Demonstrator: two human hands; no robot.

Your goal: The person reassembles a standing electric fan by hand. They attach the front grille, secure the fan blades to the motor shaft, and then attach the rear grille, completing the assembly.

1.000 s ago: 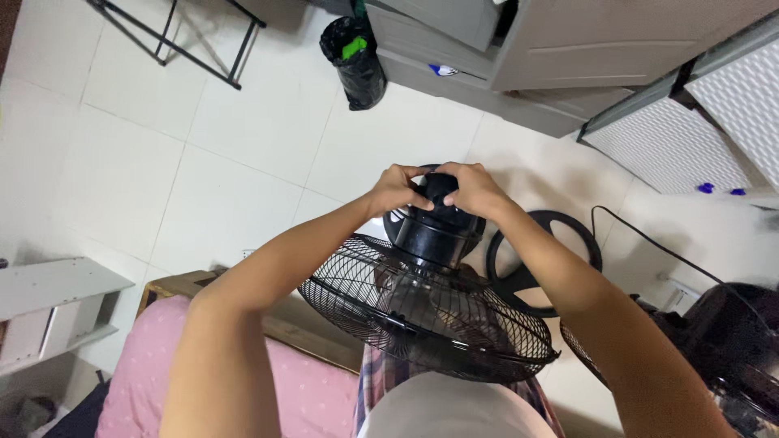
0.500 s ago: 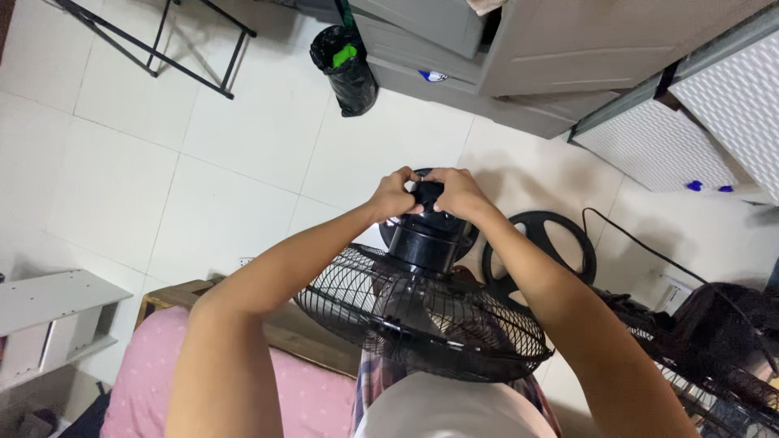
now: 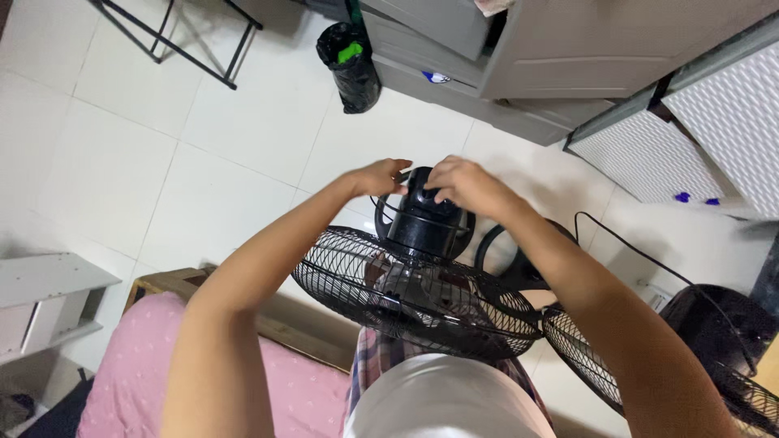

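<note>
Black plastic is showing at the centre, where the fan's motor housing (image 3: pixel 424 219) is standing up from the back of a round wire guard (image 3: pixel 410 296) that is lying roughly flat above the person's lap. Both hands are meeting at the far top of that housing. The left hand (image 3: pixel 380 177) is resting against its left upper edge with fingers loosely curled, not closing fully around anything. The right hand (image 3: pixel 461 182) is curling over the top, its fingertips pressing on the cap there; whether they are pinching a small part cannot be told. A black cord (image 3: pixel 617 235) is trailing across the pale tiled floor (image 3: pixel 203 162) on the right, near a second wire guard (image 3: pixel 649 365) lying at the near right. A black bin bag (image 3: pixel 350 66) is sitting on the floor far off, beside grey cabinets (image 3: pixel 568 49), and a pink cushion (image 3: pixel 146 381) is lying at the near left.
</note>
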